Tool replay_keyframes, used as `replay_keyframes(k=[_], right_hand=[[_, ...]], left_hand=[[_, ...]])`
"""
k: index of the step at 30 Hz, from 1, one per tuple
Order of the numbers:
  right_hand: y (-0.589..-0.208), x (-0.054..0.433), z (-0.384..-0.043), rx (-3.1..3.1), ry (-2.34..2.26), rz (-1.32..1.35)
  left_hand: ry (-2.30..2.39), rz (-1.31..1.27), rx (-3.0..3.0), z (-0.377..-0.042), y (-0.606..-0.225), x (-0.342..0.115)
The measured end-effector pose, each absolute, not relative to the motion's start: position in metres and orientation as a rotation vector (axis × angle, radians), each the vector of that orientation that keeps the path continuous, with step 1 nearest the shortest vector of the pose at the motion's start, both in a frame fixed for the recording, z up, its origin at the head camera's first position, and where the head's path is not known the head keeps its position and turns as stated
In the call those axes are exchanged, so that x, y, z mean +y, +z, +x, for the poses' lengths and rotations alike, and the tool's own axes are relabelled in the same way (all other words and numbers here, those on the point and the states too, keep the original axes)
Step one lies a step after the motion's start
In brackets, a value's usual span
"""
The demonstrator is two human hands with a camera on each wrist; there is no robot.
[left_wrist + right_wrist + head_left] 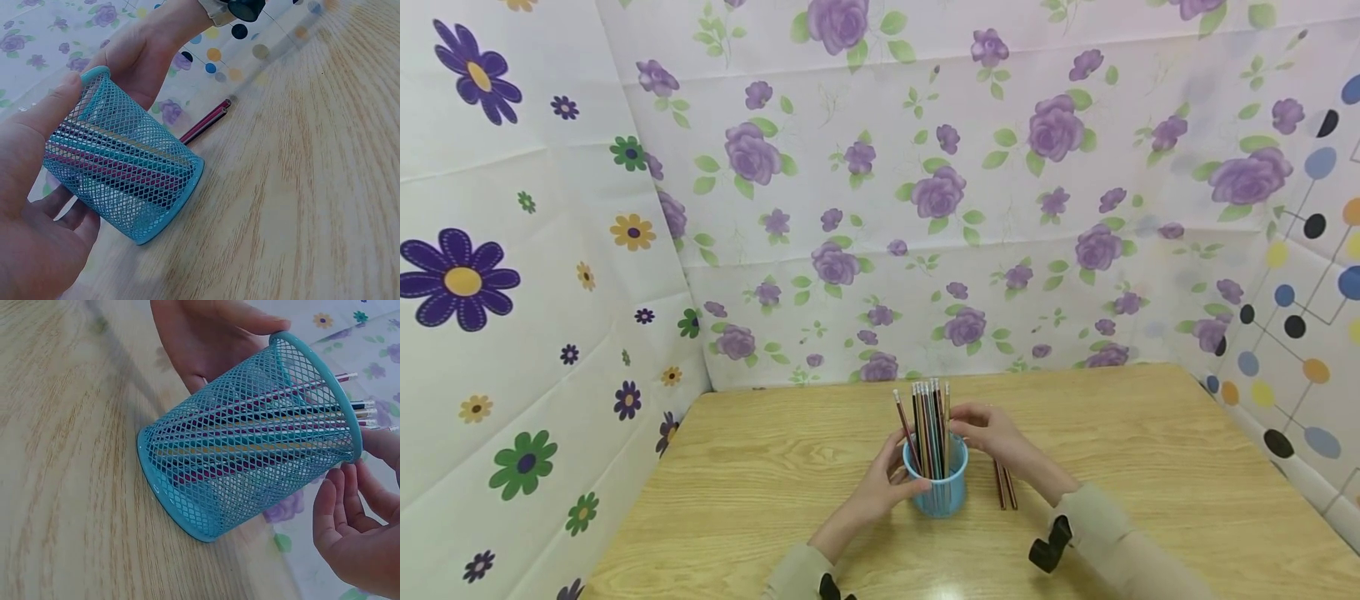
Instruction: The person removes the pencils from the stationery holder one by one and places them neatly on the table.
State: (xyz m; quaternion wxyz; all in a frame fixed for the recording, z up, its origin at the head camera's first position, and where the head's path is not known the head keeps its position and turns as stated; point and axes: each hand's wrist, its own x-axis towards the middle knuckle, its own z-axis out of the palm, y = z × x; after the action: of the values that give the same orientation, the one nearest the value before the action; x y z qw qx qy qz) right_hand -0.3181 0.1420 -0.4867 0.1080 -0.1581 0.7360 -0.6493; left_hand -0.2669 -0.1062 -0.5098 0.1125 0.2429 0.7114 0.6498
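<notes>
A light blue mesh pencil holder point(938, 500) stands upright on the table, filled with a bundle of pencils point(928, 417), erasers up. One dark red pencil point(906, 425) leans apart from the bundle toward the left. My left hand point(880, 483) grips the holder from its left, the thumb at the near rim and the fingers round the side. At the right rim is my right hand point(992, 433), its fingertips right beside a gold pencil point(947, 408) and its lower fingers loosely curled point(340, 506) outside the mesh. I cannot tell whether it pinches that pencil.
Two dark red pencils point(1005, 487) lie on the wooden table point(775, 483) right of the holder, partly under my right forearm. Flowered cloth point(865, 208) hangs behind the table, with patterned cloth on both sides.
</notes>
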Motion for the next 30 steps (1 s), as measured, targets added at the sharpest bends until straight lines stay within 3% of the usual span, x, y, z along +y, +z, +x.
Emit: replay_keyframes(k=[30], right_hand=[[-0.4885,0.1359,-0.3187,2.234,-1.869,-0.419]], left_hand=[[1.926,0.677,2.063,-0.2666,-0.5101,-0.1051]])
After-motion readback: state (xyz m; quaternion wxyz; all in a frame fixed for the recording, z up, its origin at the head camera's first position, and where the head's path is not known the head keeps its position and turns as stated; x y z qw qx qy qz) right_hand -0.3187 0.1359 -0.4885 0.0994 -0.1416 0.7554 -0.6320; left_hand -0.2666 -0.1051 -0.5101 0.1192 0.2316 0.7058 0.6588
